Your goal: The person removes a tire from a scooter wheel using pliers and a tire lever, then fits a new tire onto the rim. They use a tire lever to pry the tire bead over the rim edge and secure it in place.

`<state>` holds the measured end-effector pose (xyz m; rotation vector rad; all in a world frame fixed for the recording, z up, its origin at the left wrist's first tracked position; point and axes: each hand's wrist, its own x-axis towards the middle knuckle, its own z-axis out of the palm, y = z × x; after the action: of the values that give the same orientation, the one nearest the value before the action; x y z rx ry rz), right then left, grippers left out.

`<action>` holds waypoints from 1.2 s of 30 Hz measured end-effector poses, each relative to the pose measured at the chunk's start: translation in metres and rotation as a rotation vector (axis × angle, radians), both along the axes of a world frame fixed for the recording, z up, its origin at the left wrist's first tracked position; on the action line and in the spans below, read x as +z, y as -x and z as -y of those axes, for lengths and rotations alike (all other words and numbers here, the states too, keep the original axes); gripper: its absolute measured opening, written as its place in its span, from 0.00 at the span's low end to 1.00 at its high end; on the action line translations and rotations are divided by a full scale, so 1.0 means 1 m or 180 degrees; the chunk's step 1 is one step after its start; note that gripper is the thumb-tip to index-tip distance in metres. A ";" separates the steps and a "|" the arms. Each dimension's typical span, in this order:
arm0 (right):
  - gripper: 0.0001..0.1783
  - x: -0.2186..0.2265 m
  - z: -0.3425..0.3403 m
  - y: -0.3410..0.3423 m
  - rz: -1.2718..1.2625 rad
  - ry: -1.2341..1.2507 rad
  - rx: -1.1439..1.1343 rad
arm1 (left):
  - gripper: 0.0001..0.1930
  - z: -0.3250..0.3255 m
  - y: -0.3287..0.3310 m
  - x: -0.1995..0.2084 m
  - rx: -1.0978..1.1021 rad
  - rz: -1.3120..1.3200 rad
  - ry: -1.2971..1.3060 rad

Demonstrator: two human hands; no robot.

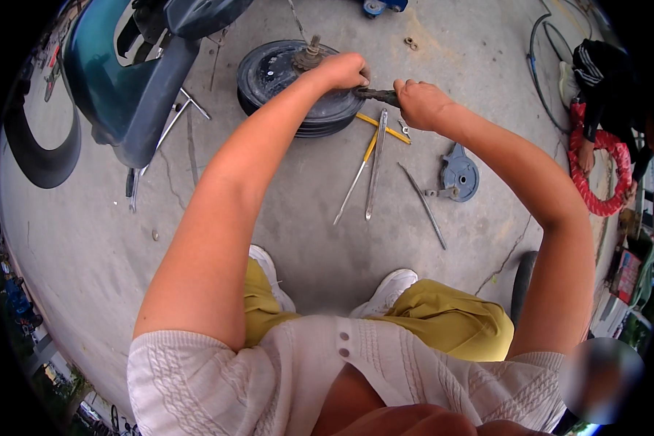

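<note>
A black wheel [272, 69] without a tyre lies flat on the concrete, its threaded axle pointing up. Over its right side is my left hand [345, 70], fingers curled closed by the rim; what they hold is hidden. My right hand [421, 103] is wrapped round one end of a dark, bar-like piece [379, 96], just right of the wheel. The other end of that piece reaches the rim near my left fingers. Close below lie a yellow-handled T-shaped tool [370, 149] and a silver tyre lever [376, 171].
A grey brake plate [459, 174] and a thin metal bar [424, 207] lie right of centre. Two nuts [411, 43] lie beyond. At left stands a teal scooter [98, 73] beside a metal cross wrench [187, 102]. At far right another person handles a red-wrapped tyre [581, 163].
</note>
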<state>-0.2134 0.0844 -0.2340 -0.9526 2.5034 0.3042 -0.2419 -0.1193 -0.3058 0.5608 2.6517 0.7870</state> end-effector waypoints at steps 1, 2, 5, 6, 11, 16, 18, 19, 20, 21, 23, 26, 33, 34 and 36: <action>0.19 0.003 0.002 -0.001 0.0039 0.0099 -0.0108 | 0.11 0.001 -0.003 -0.001 0.0038 -0.0074 -0.0029; 0.19 0.007 0.005 -0.002 0.0080 0.0197 -0.0218 | 0.13 0.001 -0.007 -0.004 0.0154 -0.0206 -0.0150; 0.18 0.006 0.005 0.003 0.0523 -0.0088 -0.0218 | 0.19 -0.004 -0.026 -0.005 0.0411 -0.0420 -0.0187; 0.19 0.003 0.001 0.004 0.0636 -0.0090 -0.0265 | 0.22 -0.010 -0.043 0.010 0.0427 -0.0368 0.0007; 0.22 -0.014 -0.002 0.002 0.1093 0.0304 -0.0768 | 0.34 0.008 -0.112 0.024 -0.0218 -0.1170 0.1257; 0.22 -0.031 -0.003 -0.009 0.1609 0.0713 -0.1556 | 0.36 0.003 -0.113 0.010 -0.0008 -0.1258 0.1747; 0.22 -0.034 -0.005 -0.013 0.1746 0.0841 -0.1845 | 0.36 0.001 -0.113 0.017 0.0021 -0.1071 0.1511; 0.22 -0.039 -0.008 -0.014 0.1781 0.0966 -0.1904 | 0.36 0.000 -0.112 0.020 0.0035 -0.0976 0.1395; 0.21 -0.041 -0.009 -0.016 0.1827 0.1096 -0.1952 | 0.36 0.000 -0.113 0.022 0.0054 -0.0966 0.1366; 0.21 -0.043 -0.011 -0.017 0.1873 0.1226 -0.2001 | 0.36 0.000 -0.113 0.024 0.0073 -0.0956 0.1338; 0.19 -0.041 -0.009 -0.017 0.2319 0.1241 -0.2403 | 0.36 0.000 -0.113 0.026 0.0112 -0.0927 0.1295; 0.18 -0.036 -0.010 -0.021 0.2578 0.1387 -0.2627 | 0.36 0.000 -0.113 0.026 0.0166 -0.0880 0.1261; 0.15 -0.048 -0.014 -0.038 0.3715 0.2495 -0.3671 | 0.37 -0.002 -0.113 0.028 0.0200 -0.0872 0.1223; 0.15 -0.052 -0.013 -0.045 0.3943 0.2798 -0.3883 | 0.37 -0.002 -0.114 0.029 0.0208 -0.0880 0.1226; 0.16 -0.063 -0.009 -0.057 0.4406 0.3425 -0.4277 | 0.36 -0.001 -0.111 0.031 0.0202 -0.0858 0.1257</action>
<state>-0.1559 0.0931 -0.2967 0.4306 1.2456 -1.5792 -0.1305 -0.1184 -0.2751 0.5057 2.9719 0.1959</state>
